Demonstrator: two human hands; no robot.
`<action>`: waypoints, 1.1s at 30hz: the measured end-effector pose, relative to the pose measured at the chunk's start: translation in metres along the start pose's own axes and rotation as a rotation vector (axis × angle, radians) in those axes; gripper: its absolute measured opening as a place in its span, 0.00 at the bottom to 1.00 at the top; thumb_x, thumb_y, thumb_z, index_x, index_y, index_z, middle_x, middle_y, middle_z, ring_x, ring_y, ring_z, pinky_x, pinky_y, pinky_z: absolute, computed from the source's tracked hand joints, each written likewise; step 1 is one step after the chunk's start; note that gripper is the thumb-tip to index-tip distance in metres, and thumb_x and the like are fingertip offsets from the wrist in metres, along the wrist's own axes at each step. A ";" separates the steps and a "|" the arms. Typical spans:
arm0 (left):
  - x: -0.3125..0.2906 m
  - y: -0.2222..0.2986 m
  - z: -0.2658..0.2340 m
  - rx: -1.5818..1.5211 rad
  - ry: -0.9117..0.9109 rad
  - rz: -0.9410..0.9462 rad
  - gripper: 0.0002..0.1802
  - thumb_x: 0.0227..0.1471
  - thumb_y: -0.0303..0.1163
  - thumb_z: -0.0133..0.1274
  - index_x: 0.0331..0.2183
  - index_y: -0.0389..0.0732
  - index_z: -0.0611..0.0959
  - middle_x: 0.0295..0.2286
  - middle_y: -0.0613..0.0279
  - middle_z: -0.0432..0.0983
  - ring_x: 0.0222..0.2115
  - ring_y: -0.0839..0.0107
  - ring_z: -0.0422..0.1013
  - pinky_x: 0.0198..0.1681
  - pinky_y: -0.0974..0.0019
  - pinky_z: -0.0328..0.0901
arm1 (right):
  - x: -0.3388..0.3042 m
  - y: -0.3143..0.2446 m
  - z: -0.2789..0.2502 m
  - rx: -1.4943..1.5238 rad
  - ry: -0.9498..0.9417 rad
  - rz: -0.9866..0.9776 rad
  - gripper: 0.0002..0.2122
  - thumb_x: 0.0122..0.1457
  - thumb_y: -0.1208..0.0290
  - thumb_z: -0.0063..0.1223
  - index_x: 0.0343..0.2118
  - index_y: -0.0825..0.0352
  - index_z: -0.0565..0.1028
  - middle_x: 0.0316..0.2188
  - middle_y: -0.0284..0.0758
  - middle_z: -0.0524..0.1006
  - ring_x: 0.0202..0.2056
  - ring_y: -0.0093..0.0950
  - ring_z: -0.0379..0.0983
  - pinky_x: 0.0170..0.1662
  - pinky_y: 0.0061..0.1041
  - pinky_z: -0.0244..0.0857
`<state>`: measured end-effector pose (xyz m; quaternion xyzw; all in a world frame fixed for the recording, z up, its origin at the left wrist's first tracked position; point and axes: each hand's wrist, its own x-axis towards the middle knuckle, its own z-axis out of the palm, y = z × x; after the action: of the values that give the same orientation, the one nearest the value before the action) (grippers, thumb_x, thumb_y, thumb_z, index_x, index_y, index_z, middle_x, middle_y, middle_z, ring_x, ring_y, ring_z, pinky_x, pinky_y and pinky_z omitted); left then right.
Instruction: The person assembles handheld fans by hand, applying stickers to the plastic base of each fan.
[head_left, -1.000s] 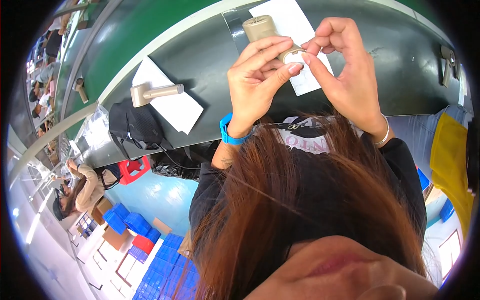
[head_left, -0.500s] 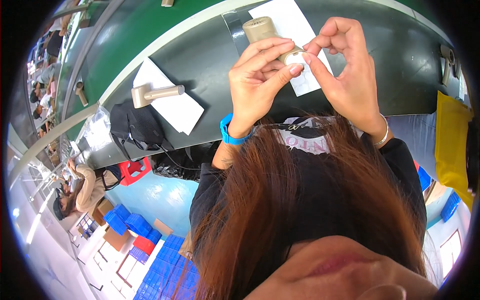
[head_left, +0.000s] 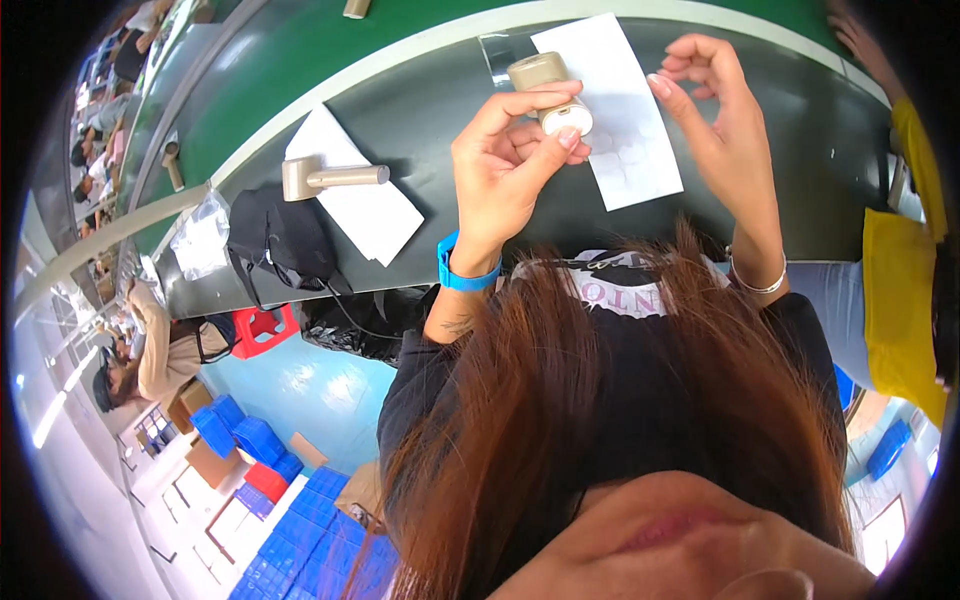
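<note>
The left grip point(head_left: 497, 162) is clasped around the handle of a beige handheld device point(head_left: 538, 70), thumb laid against its white end face point(head_left: 574, 117), which is turned toward the wearer. The device is held over the left edge of a white sheet point(head_left: 640, 140) on the dark worktop point(head_left: 445, 130). The right grip point(head_left: 725, 130) is raised to the right of the sheet, apart from the device, thumb and fingers parted; no part is visible in it.

Step in hand, as judged: handling of the handle's end face. Further work there would call for a steady left grip, with the right fingertips brought to the face.

Visibility: the left fingers cover most of the handle. Detail on the end face is too small to read. Farther left, a second beige device point(head_left: 350, 177) lies across another white sheet point(head_left: 385, 225). At far right, a co-worker's yellow garment point(head_left: 900, 330) is cut off by the fisheye rim.
</note>
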<state>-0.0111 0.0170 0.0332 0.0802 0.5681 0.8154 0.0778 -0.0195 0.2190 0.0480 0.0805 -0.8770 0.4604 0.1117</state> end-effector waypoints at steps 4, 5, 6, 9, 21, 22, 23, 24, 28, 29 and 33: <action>0.025 -0.002 -0.004 0.059 0.016 0.046 0.11 0.44 0.17 0.54 0.34 0.31 0.75 0.39 0.48 0.73 0.24 0.72 0.73 0.25 0.73 0.69 | -0.004 0.026 0.015 0.119 -0.007 0.094 0.14 0.53 0.71 0.56 0.40 0.67 0.67 0.35 0.31 0.72 0.37 0.20 0.69 0.37 0.19 0.61; 0.040 -0.006 -0.004 0.106 0.048 0.104 0.11 0.42 0.16 0.57 0.32 0.31 0.76 0.37 0.50 0.75 0.25 0.74 0.73 0.25 0.75 0.69 | -0.006 0.031 0.019 0.121 -0.036 0.108 0.14 0.53 0.71 0.56 0.40 0.67 0.67 0.35 0.31 0.71 0.36 0.20 0.70 0.36 0.19 0.61; 0.056 -0.011 -0.003 0.151 0.078 0.160 0.12 0.39 0.15 0.59 0.29 0.32 0.76 0.34 0.53 0.76 0.26 0.76 0.73 0.24 0.78 0.68 | -0.008 0.036 0.024 0.122 -0.062 0.126 0.13 0.53 0.71 0.56 0.40 0.67 0.67 0.35 0.30 0.71 0.36 0.20 0.70 0.36 0.19 0.61; 0.124 -0.038 -0.014 0.536 0.106 0.403 0.14 0.36 0.21 0.63 0.30 0.32 0.78 0.30 0.59 0.77 0.25 0.81 0.70 0.24 0.76 0.64 | -0.011 0.054 0.034 0.074 -0.086 0.107 0.11 0.53 0.73 0.54 0.38 0.67 0.68 0.36 0.33 0.71 0.34 0.23 0.72 0.35 0.21 0.62; 0.191 -0.057 -0.047 1.057 0.012 0.772 0.13 0.47 0.28 0.50 0.37 0.34 0.77 0.38 0.47 0.72 0.37 0.51 0.70 0.41 0.58 0.65 | -0.046 0.077 0.016 0.005 -0.032 0.191 0.06 0.51 0.81 0.51 0.34 0.69 0.75 0.31 0.35 0.74 0.30 0.26 0.72 0.32 0.21 0.65; 0.175 -0.053 -0.046 1.060 0.018 0.770 0.13 0.47 0.28 0.50 0.37 0.34 0.77 0.38 0.47 0.72 0.37 0.51 0.70 0.41 0.58 0.65 | -0.050 0.076 0.019 0.006 -0.037 0.189 0.06 0.51 0.81 0.51 0.34 0.69 0.75 0.31 0.35 0.74 0.30 0.26 0.72 0.32 0.21 0.65; 0.162 -0.063 -0.042 1.127 -0.021 0.679 0.11 0.46 0.28 0.53 0.34 0.34 0.77 0.36 0.51 0.74 0.29 0.58 0.71 0.34 0.61 0.66 | -0.054 0.079 0.022 -0.050 -0.004 0.193 0.06 0.51 0.81 0.52 0.33 0.68 0.75 0.30 0.35 0.73 0.30 0.26 0.72 0.31 0.22 0.65; 0.149 -0.072 -0.038 1.193 -0.059 0.589 0.10 0.45 0.28 0.56 0.32 0.35 0.78 0.34 0.56 0.76 0.22 0.65 0.72 0.27 0.64 0.66 | -0.058 0.082 0.025 -0.106 0.030 0.196 0.06 0.51 0.80 0.52 0.33 0.67 0.75 0.30 0.36 0.73 0.29 0.26 0.72 0.31 0.22 0.65; 0.079 -0.083 -0.027 1.000 -0.424 0.489 0.14 0.42 0.29 0.55 0.36 0.39 0.79 0.39 0.52 0.73 0.44 0.53 0.67 0.48 0.58 0.61 | -0.057 0.079 0.041 -0.281 0.049 0.084 0.07 0.50 0.79 0.52 0.34 0.65 0.74 0.29 0.36 0.71 0.29 0.32 0.71 0.32 0.28 0.65; 0.066 -0.088 -0.024 1.014 -0.450 0.459 0.17 0.42 0.29 0.56 0.39 0.40 0.78 0.42 0.53 0.71 0.46 0.54 0.65 0.50 0.58 0.60 | -0.056 0.078 0.042 -0.280 0.053 0.075 0.07 0.50 0.79 0.52 0.34 0.65 0.74 0.29 0.36 0.71 0.29 0.32 0.71 0.32 0.28 0.65; 0.044 -0.089 -0.021 1.073 -0.514 0.419 0.27 0.37 0.34 0.61 0.43 0.41 0.75 0.49 0.53 0.63 0.51 0.53 0.59 0.53 0.56 0.57 | -0.053 0.079 0.042 -0.368 -0.016 0.069 0.05 0.50 0.79 0.51 0.31 0.66 0.71 0.28 0.36 0.70 0.31 0.34 0.69 0.33 0.32 0.63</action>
<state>-0.0552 0.0373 -0.0553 0.4110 0.8334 0.3695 -0.0009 0.0071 0.2307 -0.0515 0.0322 -0.9495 0.2952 0.1019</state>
